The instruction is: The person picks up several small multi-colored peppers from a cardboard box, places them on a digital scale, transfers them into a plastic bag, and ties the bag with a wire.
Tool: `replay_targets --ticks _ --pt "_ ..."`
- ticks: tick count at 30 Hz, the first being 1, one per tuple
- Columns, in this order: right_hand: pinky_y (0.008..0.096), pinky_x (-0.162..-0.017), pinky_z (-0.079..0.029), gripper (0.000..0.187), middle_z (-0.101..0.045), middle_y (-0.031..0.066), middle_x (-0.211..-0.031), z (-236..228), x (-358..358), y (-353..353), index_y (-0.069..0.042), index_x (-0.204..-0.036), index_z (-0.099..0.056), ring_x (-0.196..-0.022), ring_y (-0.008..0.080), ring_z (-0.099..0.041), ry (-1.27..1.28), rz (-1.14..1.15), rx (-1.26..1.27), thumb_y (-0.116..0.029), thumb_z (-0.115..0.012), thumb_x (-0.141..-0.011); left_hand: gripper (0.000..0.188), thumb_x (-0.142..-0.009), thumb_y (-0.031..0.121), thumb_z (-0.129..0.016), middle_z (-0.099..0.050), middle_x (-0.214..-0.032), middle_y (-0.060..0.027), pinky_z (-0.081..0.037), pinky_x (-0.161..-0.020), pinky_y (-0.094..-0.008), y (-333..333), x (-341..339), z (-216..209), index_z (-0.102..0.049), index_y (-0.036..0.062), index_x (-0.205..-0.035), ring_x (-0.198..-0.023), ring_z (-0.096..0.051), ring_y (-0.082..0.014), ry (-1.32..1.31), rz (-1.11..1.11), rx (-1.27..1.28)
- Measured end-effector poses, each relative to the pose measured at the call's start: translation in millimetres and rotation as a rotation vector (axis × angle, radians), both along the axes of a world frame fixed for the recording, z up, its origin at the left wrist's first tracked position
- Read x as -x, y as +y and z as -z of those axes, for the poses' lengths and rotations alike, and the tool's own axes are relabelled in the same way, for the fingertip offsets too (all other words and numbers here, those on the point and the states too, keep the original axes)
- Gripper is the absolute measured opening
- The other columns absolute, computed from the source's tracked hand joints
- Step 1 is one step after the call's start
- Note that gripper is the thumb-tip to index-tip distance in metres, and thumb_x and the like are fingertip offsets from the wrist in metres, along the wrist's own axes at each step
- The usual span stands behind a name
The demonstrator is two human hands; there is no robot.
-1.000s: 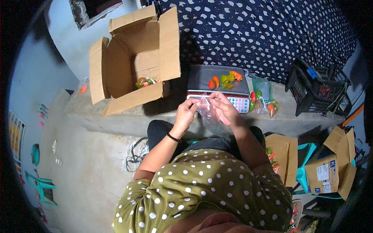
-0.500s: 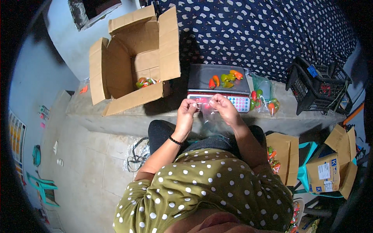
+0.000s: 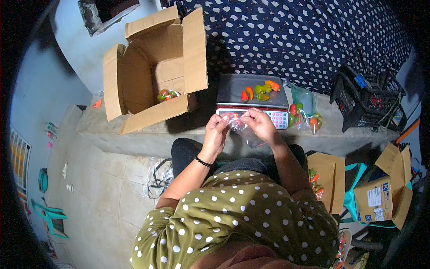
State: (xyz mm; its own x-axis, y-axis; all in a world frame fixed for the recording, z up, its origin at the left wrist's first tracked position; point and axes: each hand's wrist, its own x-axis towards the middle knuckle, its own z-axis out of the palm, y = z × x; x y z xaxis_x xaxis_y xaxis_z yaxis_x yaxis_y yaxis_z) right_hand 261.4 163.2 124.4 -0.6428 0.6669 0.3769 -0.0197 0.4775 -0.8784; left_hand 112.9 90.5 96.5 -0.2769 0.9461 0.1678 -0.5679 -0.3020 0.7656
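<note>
Bare left hand [image 3: 216, 133] and bare right hand [image 3: 261, 127] held limp, clear plastic bag [image 3: 246, 133] in 2 narrow fingertip pinches, near black-topped, red-sided electronic scale [image 3: 230, 85].

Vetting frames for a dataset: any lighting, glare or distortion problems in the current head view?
Head view: black fisheye rim, with the ledge bowing; head view: glints on the clear bag at the fingers make its outline hard to read; head view: dark shadow beside the open cardboard box.
</note>
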Motion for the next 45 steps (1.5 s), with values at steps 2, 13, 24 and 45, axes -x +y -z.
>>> replay_targets --ticks 2,13,24,45 --pt "0.0236 -0.067 -0.037 0.011 -0.046 0.0026 -0.073 5.8 1.6 3.8 -0.001 -0.079 -0.053 -0.070 0.0117 -0.045 -0.051 0.056 -0.078 -0.010 -0.051 -0.084 0.015 -0.086 0.007 -0.049 -0.053 -0.078 -0.0013 -0.048 -0.066 -0.0275 1.7 -4.4 -3.5 -0.043 0.0097 -0.072 -0.073 -0.053 -0.0113 -0.174 0.089 0.040" --pt "0.0207 -0.071 -0.041 0.010 -0.056 0.0034 -0.085 -5.8 20.0 -12.5 0.001 -0.084 -0.056 -0.079 0.0073 -0.050 0.119 0.093 0.113 -0.008 -0.051 -0.085 0.013 -0.087 0.012 -0.048 -0.047 -0.069 0.0010 -0.038 -0.057 -0.0221 -0.2 -7.1 -12.8 -0.046 0.0071 -0.075 -0.060 -0.041 -0.0065 0.282 -0.068 0.082" --pt "0.0313 -0.059 -0.044 0.006 -0.054 0.0138 -0.075 -3.6 36.7 -19.3 -0.002 -0.083 -0.053 -0.067 0.0232 -0.056 0.020 0.390 -0.151 -0.004 -0.047 -0.082 0.014 -0.088 0.015 -0.047 -0.040 -0.058 0.0015 -0.034 -0.049 -0.0245 6.9 -3.0 3.6 -0.041 0.0123 -0.075 -0.047 -0.035 -0.0097 -0.178 0.043 0.062" --pt "0.0346 -0.043 -0.037 0.030 -0.053 0.0154 -0.058 5.0 53.0 28.8 -0.001 -0.074 -0.054 -0.047 0.0232 -0.046 -0.095 0.170 -0.319 -0.028 -0.050 -0.086 0.017 -0.087 0.022 -0.046 -0.055 -0.071 0.0005 -0.040 -0.046 -0.0210 -0.3 1.3 -0.9 -0.053 0.0073 -0.093 -0.055 -0.050 -0.0088 0.105 0.065 0.180"
